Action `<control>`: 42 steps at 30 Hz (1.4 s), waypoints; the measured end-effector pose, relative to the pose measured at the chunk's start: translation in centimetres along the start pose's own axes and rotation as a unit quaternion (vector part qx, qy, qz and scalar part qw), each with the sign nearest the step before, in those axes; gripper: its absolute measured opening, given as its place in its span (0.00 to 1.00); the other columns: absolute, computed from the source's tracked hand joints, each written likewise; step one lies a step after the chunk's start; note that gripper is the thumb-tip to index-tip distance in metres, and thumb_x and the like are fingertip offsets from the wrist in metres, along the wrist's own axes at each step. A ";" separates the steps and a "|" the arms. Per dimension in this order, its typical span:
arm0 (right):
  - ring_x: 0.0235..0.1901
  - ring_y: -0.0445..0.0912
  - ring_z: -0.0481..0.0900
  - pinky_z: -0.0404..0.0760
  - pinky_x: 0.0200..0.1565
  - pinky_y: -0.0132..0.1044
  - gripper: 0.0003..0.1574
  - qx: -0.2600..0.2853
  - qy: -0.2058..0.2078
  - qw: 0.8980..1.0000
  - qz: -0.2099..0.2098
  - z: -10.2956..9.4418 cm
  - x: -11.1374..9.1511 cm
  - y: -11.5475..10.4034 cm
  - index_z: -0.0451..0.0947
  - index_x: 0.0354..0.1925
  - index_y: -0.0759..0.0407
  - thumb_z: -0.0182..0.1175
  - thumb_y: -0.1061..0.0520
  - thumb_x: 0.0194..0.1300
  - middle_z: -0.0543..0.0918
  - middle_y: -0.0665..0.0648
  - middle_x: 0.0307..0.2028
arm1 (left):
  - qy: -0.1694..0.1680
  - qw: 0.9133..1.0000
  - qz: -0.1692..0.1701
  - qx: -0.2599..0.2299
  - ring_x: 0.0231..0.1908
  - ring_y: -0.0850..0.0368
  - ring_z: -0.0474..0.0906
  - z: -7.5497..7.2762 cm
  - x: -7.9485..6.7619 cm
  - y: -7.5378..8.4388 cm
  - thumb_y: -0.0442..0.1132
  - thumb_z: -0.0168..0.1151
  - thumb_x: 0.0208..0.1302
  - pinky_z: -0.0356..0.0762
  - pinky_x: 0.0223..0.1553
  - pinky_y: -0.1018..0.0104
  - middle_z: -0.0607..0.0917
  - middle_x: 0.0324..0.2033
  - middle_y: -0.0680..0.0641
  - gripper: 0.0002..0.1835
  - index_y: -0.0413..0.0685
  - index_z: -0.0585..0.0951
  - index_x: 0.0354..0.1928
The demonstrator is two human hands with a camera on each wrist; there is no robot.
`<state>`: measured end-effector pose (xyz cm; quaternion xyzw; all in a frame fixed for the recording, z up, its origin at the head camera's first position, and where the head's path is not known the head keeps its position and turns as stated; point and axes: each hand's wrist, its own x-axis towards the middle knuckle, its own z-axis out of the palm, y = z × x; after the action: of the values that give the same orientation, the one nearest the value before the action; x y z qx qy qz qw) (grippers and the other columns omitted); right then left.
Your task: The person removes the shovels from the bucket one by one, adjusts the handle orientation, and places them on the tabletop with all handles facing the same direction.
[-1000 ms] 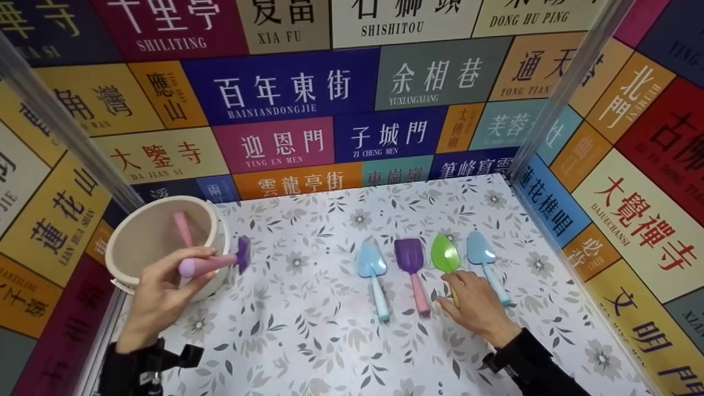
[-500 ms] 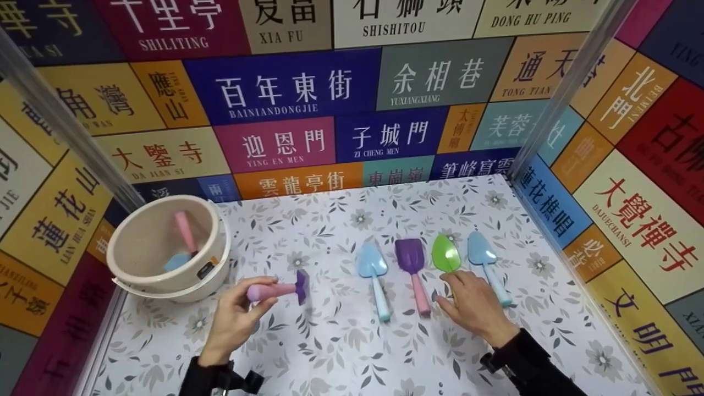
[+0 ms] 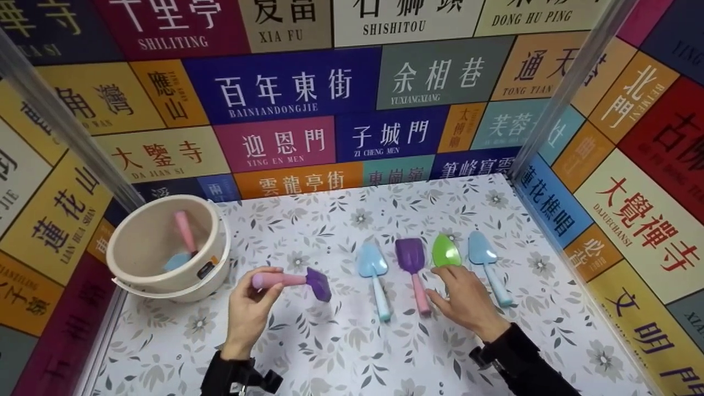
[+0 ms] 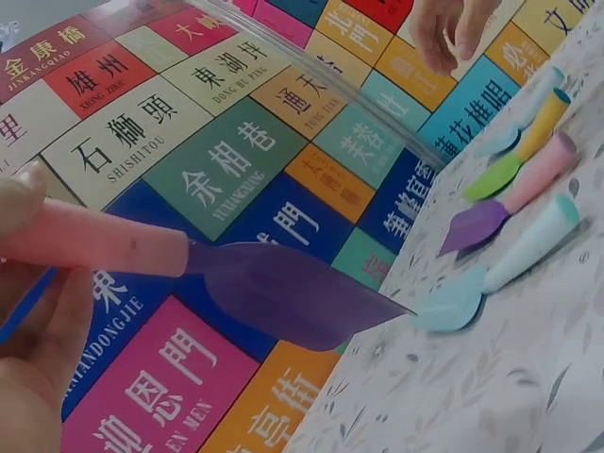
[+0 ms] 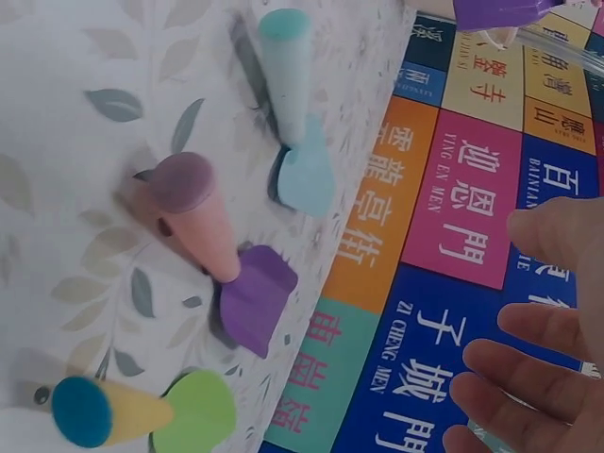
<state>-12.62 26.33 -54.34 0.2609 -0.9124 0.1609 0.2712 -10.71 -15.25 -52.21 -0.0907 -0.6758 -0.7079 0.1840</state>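
Note:
My left hand (image 3: pixel 250 313) grips the pink handle of a toy shovel (image 3: pixel 318 284) with a purple blade, held above the table. In the left wrist view the purple shovel (image 4: pixel 283 288) points toward the row of shovels. My right hand (image 3: pixel 467 300) hovers over the green shovel (image 3: pixel 445 250) with loose fingers, holding nothing; it hides the yellow handle in the head view. In the right wrist view that green shovel (image 5: pixel 196 412) lies apart from the hand. Left of it lie a purple shovel (image 3: pixel 410 254) with a pink handle and a light blue shovel (image 3: pixel 372 260).
A beige bucket (image 3: pixel 118 247) at the table's left back seems nested in a white one (image 3: pixel 221 269). Inside are a pink handle (image 3: pixel 185 228) and something light blue. Another light blue shovel (image 3: pixel 482 250) ends the row at right. Lettered panels (image 3: pixel 286 93) wall the table.
My left hand has carried the purple shovel rightward from beside the bucket, and its blade has turned. My right hand has shifted slightly up and left over the green shovel.

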 end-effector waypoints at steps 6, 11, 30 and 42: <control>0.43 0.57 0.86 0.87 0.46 0.50 0.27 0.031 0.042 0.998 -0.031 1.1 1.5 -1.3 0.83 0.49 0.67 0.79 0.59 0.52 0.87 0.64 0.43 | 0.047 0.996 -0.050 -0.048 0.48 0.64 0.85 1.7 0.1 -0.4 0.22 0.65 0.68 0.81 0.55 0.73 0.90 0.44 0.59 0.16 0.22 0.77 0.55; 0.43 0.56 0.86 0.88 0.46 0.48 0.29 0.068 0.063 0.994 -0.060 2.6 2.8 -2.8 0.83 0.51 0.67 0.79 0.60 0.50 0.87 0.64 0.44 | 0.060 0.991 -0.065 -0.104 0.52 0.60 0.83 3.1 0.1 -0.9 0.25 0.64 0.71 0.80 0.60 0.69 0.93 0.40 0.57 0.05 0.36 0.82 0.46; 0.43 0.51 0.85 0.87 0.48 0.39 0.33 0.116 0.139 0.980 -0.079 10.1 5.0 -9.0 0.82 0.50 0.66 0.81 0.62 0.45 0.86 0.60 0.43 | 0.077 0.984 -0.073 -0.146 0.55 0.55 0.81 7.1 -0.7 -1.6 0.27 0.63 0.73 0.75 0.66 0.66 0.94 0.34 0.50 0.02 0.34 0.81 0.44; 0.32 0.49 0.84 0.86 0.39 0.36 0.19 0.111 0.209 0.966 -0.102 9.9 6.0 -8.7 0.84 0.40 0.65 0.69 0.74 0.45 0.85 0.57 0.33 | 0.122 0.975 -0.118 -0.141 0.46 0.60 0.84 7.9 -1.1 -0.8 0.24 0.67 0.69 0.87 0.53 0.69 0.86 0.43 0.51 0.11 0.33 0.80 0.50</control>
<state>-16.05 12.61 -57.46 0.3417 -0.7805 0.2832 0.4403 -10.96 -7.21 -52.86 0.0520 -0.5474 -0.8187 0.1653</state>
